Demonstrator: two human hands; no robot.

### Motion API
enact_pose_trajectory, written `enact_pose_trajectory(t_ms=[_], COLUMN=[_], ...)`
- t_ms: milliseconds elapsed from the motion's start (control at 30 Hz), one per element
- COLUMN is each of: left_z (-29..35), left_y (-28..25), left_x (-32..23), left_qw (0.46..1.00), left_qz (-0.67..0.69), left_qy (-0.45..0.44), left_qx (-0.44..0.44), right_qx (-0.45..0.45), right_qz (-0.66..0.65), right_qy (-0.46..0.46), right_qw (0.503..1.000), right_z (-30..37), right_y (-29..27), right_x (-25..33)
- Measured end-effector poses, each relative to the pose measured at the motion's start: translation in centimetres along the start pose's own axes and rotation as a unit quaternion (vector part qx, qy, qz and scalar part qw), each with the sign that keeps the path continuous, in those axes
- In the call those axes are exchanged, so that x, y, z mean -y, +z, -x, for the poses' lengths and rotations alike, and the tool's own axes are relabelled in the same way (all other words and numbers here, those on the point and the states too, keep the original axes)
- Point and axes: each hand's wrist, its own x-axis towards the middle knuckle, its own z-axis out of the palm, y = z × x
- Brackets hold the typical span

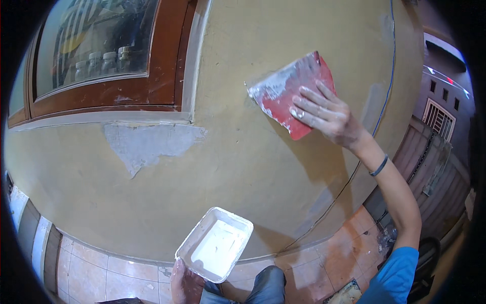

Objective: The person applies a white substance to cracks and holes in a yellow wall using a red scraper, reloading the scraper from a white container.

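Observation:
My right hand (326,112) presses a red putty spreader (299,90) to the yellowish wall (238,172), its fingers laid along the red face and the thumb hidden. White and grey putty coats the spreader's far left edge. Low in front of me, my left hand (186,283) grips a white plastic tub (196,239) by its near left corner. Wet white putty (223,245) covers part of the tub's bottom. Left of the spreader, beneath the window, a grey-white patch (149,143) marks the wall.
A brown wooden window frame (164,55) fills the upper left, with bottles (109,63) behind its glass. A blue cable (390,76) runs down the wall at right. Below lie floor tiles (129,276) and my knees (271,286). A grey gate (430,157) stands far right.

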Motion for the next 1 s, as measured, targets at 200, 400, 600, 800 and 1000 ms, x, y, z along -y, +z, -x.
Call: enact_pose_trajectory(t_ms=[200,400,600,800,1000], left_z=[0.7,0.9,1.0,1.5,1.7], left_y=[-0.4,0.1,-0.4,-0.5,0.0], left_x=[-0.7,-0.7,-0.4,-0.9,-1.0], left_qw=[1.0,1.0,0.999,1.0,0.998], left_qz=[-0.019,-0.019,0.005,-0.016,-0.024], left_qy=[0.011,0.0,0.004,0.011,0.003], left_qx=[-0.005,0.019,0.035,0.012,0.06], right_qx=[0.032,-0.029,0.021,0.035,-0.044], right_qz=[-0.049,0.014,0.003,-0.044,-0.02], right_qy=[0.037,0.052,0.047,0.082,0.119], right_qw=[0.998,0.998,0.999,0.995,0.992], right_z=[1.5,-2.0,0.7,1.3,-3.1], right_y=[-1.8,-5.5,-1.6,-4.4,-7.7], right_x=[2.1,0.5,1.2,3.6,0.8])
